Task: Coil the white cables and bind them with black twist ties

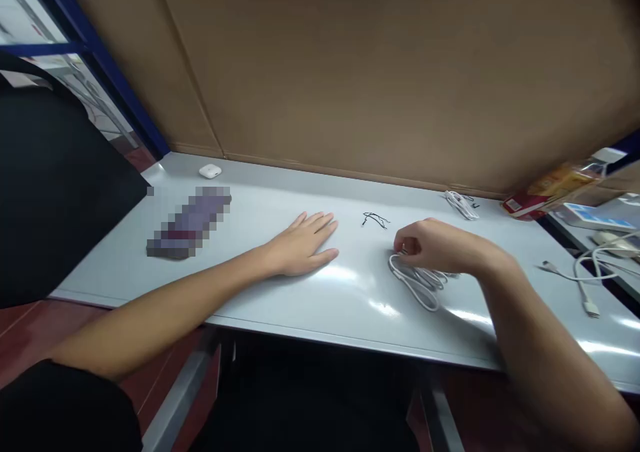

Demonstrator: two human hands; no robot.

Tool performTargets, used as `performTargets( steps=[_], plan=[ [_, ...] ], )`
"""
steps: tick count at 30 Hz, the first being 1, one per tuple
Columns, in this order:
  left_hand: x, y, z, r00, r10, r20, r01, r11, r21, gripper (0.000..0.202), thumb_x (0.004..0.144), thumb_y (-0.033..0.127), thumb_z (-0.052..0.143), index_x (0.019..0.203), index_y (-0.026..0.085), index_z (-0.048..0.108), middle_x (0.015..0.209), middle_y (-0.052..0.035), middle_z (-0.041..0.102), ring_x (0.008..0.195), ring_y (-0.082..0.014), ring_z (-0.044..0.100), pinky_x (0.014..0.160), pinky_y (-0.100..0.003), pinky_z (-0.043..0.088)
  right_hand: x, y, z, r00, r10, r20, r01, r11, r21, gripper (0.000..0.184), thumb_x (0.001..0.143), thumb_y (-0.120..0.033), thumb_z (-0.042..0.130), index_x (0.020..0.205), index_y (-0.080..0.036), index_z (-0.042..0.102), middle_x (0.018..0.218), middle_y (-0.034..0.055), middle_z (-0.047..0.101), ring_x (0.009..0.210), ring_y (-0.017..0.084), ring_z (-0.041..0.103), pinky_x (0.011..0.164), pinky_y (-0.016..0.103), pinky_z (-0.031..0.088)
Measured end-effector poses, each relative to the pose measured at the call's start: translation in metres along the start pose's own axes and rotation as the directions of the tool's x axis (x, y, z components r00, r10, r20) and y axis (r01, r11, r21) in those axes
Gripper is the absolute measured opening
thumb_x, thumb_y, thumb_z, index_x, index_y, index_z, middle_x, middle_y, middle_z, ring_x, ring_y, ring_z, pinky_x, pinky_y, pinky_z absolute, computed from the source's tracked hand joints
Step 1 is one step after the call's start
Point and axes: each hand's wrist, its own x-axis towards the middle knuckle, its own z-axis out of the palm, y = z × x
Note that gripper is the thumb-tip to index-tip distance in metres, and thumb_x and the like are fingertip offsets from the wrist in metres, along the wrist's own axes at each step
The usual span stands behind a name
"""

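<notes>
My left hand [307,244] lies flat on the grey table [300,305], palm down with its fingers spread and nothing in it. To the right, my right hand [433,245] is closed in a pinch on a coiled white cable [420,289]. The cable's loops hang or rest just below my fingers, partly hidden by the hand; I cannot tell whether they are off the table. Between my two hands, a few short black twist ties [375,221] lie on the tabletop.
A second white cable bundle [461,205] lies near the cardboard wall [375,92]. Loose white cables [585,285] trail over the right end. A red and yellow package [550,189] stands at the back right. A white earbud case [210,171] and a blurred-out object [193,222] are left.
</notes>
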Motion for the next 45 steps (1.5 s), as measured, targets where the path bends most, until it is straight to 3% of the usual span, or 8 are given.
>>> performTargets(
  steps=[6, 12, 16, 23, 29, 35, 39, 45],
  plan=[
    [0.0, 0.002, -0.002, 0.984, 0.092, -0.153, -0.095, 0.995, -0.016, 0.055, 0.103, 0.05, 0.046, 0.147, 0.019, 0.055, 0.161, -0.0146, 0.045, 0.15, -0.0347, 0.038, 0.123, -0.053, 0.026, 0.015, -0.032, 0.025, 0.988, -0.101, -0.119, 0.12, 0.979, 0.164, 0.008, 0.078, -0.02, 0.062, 0.07, -0.023, 0.065, 0.065, -0.0002, 0.067, 0.057, 0.016, 0.056, 0.053, 0.029, 0.038],
    [0.002, 0.013, -0.008, 0.928, 0.112, -0.356, -0.177, 0.972, -0.154, 0.021, 0.096, 0.035, 0.057, 0.101, 0.019, 0.071, 0.101, -0.0073, 0.071, 0.1, -0.024, 0.063, 0.095, -0.039, 0.047, 0.026, -0.042, 0.038, 0.946, -0.12, -0.3, 0.266, 0.817, 0.512, 0.018, 0.091, -0.035, 0.059, 0.094, -0.02, 0.069, 0.073, 0.0014, 0.07, 0.063, 0.016, 0.063, 0.06, 0.028, 0.046],
    [-0.002, 0.011, -0.015, 0.95, 0.171, -0.261, -0.218, 0.962, -0.163, 0.021, 0.09, 0.04, 0.065, 0.091, 0.019, 0.069, 0.091, -0.0052, 0.066, 0.089, -0.0222, 0.06, 0.089, -0.038, 0.046, 0.022, -0.029, 0.026, 0.935, -0.072, -0.347, 0.227, 0.872, 0.433, 0.025, 0.093, -0.037, 0.058, 0.104, -0.02, 0.071, 0.075, 0.0023, 0.07, 0.066, 0.018, 0.064, 0.061, 0.03, 0.047],
    [-0.006, 0.0, -0.02, 0.946, 0.302, -0.118, -0.323, 0.911, -0.258, 0.025, 0.093, 0.046, 0.068, 0.095, 0.021, 0.071, 0.102, -0.0064, 0.065, 0.099, -0.0227, 0.06, 0.089, -0.033, 0.045, 0.012, -0.012, 0.009, 0.995, -0.045, -0.088, 0.06, 0.982, 0.179, 0.028, 0.086, -0.037, 0.066, 0.107, -0.021, 0.074, 0.089, 0.0064, 0.076, 0.062, 0.018, 0.065, 0.055, 0.031, 0.047],
    [-0.002, -0.008, -0.029, 0.994, 0.092, -0.05, -0.104, 0.825, -0.555, 0.028, 0.09, 0.048, 0.07, 0.093, 0.02, 0.066, 0.088, -0.0029, 0.072, 0.077, -0.0171, 0.064, 0.068, -0.029, 0.046, 0.013, -0.013, 0.015, 0.996, -0.045, -0.071, 0.06, 0.971, 0.232, 0.02, 0.087, -0.037, 0.066, 0.101, -0.023, 0.068, 0.096, 0.0067, 0.077, 0.069, 0.019, 0.069, 0.056, 0.03, 0.05],
    [0.001, -0.012, -0.033, 0.97, -0.182, -0.16, -0.03, 0.568, -0.823, 0.04, 0.08, 0.04, 0.082, 0.11, 0.019, 0.065, 0.09, -0.0044, 0.076, 0.082, -0.0182, 0.071, 0.075, -0.031, 0.054, 0.017, -0.016, 0.017, 0.971, -0.068, -0.229, 0.192, 0.791, 0.581, 0.034, 0.088, -0.04, 0.071, 0.117, -0.023, 0.064, 0.093, 0.0061, 0.077, 0.079, 0.021, 0.072, 0.067, 0.032, 0.056],
    [0.005, -0.007, -0.021, 0.971, -0.154, -0.181, -0.099, 0.428, -0.898, 0.034, 0.08, 0.037, 0.083, 0.105, 0.017, 0.07, 0.107, -0.0089, 0.075, 0.099, -0.0211, 0.072, 0.09, -0.037, 0.056, 0.021, -0.036, 0.03, 0.954, -0.078, -0.29, 0.275, 0.615, 0.74, 0.033, 0.087, -0.045, 0.072, 0.106, -0.019, 0.071, 0.099, 0.0091, 0.076, 0.078, 0.02, 0.071, 0.072, 0.035, 0.058],
    [0.008, 0.0, -0.008, 0.985, -0.096, -0.146, -0.088, 0.452, -0.888, 0.03, 0.088, 0.039, 0.077, 0.105, 0.016, 0.067, 0.106, -0.0077, 0.072, 0.081, -0.017, 0.072, 0.074, -0.033, 0.057, 0.024, -0.059, 0.049, 0.963, -0.118, -0.241, 0.267, 0.491, 0.829, 0.028, 0.09, -0.045, 0.069, 0.099, -0.02, 0.06, 0.087, 0.0039, 0.071, 0.073, 0.018, 0.07, 0.071, 0.036, 0.058]
  ],
)
